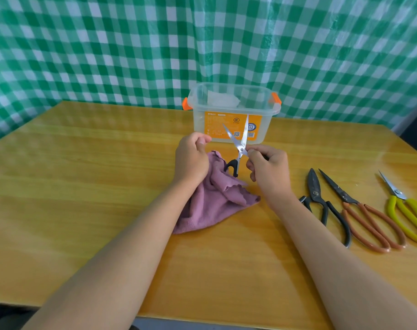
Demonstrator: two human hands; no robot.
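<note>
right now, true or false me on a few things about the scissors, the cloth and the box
1. The scissors pinched by the right hand have their blades apart. True.
2. The left hand holds the purple cloth. True.
3. Two spare pairs lie off to the right. False: three lie on the table, a black pair, a brown pair and a yellow pair.
4. The container has green latches. False: the box has orange latches.
</note>
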